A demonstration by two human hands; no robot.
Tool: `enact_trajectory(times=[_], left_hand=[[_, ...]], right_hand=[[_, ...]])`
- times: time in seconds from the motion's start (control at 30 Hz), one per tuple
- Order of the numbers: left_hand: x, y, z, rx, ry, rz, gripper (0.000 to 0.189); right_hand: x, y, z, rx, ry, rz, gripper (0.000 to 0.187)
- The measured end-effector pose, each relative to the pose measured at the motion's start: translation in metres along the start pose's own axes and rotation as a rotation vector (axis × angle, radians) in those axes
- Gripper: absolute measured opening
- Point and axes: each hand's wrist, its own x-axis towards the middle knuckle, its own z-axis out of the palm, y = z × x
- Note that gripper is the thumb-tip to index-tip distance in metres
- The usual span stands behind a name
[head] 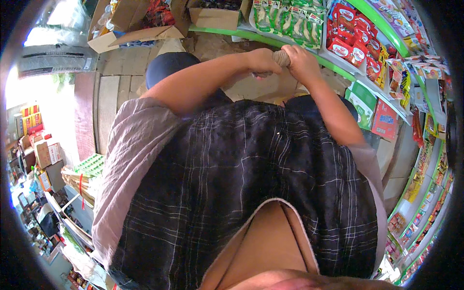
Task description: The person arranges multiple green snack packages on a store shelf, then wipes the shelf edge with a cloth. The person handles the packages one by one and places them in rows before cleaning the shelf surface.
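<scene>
Both my hands are closed on a bunched, twisted greyish-brown cloth (281, 58), held out in front of my knees. My left hand (264, 61) and my right hand (300, 61) sit side by side on it, with a short stretch of the cloth showing between them. A loose end of the cloth pokes out beneath the hand on the picture's left. The hands are just in front of the green-edged lower shelf (326, 64), where green snack packets (290, 21) and red snack packets (353, 36) lie in trays.
Open cardboard boxes (214, 18) stand at the top. A green carton (362, 99) and a red carton (385, 119) are under the shelf at right. More stocked shelves (417, 203) curve down the right side. Boxes and a green tray (90, 164) stand at left.
</scene>
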Motion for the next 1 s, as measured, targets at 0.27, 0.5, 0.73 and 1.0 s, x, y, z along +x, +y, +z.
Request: enact_trajectory(times=[0.27, 0.5, 0.73, 1.0], left_hand=[[0.054, -0.005, -0.039, 0.752, 0.306, 0.189, 0.036], [0.096, -0.009, -0.055, 0.884, 0.337, 0.227, 0.040], [0.122, -0.006, -0.052, 0.976, 0.415, 0.241, 0.041], [0.137, -0.012, -0.052, 0.942, 0.485, 0.351, 0.037]], right_hand=[[0.039, 0.029, 0.030, -0.007, -0.215, 0.187, 0.021], [0.066, 0.056, 0.052, 0.059, -0.363, 0.284, 0.018], [0.067, 0.086, 0.062, 0.097, -0.378, 0.333, 0.022], [0.065, 0.090, 0.052, 0.067, -0.338, 0.352, 0.021]])
